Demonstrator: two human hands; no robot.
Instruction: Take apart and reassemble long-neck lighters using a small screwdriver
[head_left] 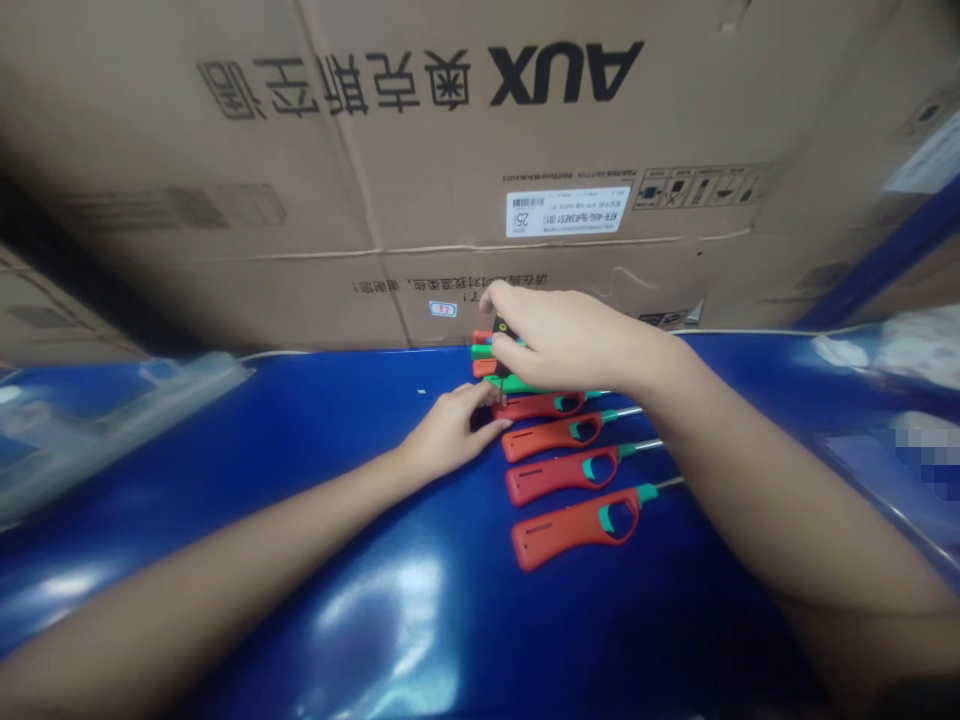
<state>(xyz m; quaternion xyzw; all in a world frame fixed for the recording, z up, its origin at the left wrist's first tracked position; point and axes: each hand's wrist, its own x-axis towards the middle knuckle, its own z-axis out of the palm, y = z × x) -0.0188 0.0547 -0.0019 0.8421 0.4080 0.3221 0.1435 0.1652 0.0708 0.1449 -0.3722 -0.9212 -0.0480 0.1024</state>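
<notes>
A row of long-necked gas lighters lies on the blue surface, several with red or orange bodies and some green. My right hand (555,335) is closed round a screwdriver (501,345) with a dark handle, its thin shaft pointing down at the handle end of a red lighter (540,404). My left hand (448,430) has its thumb and fingers about that same end, steadying it. Closer to me lie an orange lighter (551,437), a red lighter (559,474) and another orange-red lighter (570,530). Beyond, a green lighter (517,383) is partly covered by my right hand.
Large cardboard boxes (420,180) form a wall behind the blue tabletop (360,400). A small price sticker (442,309) is on the cardboard. Clear plastic packaging (112,430) lies at the left, and white plastic bags (926,345) sit at the right edge.
</notes>
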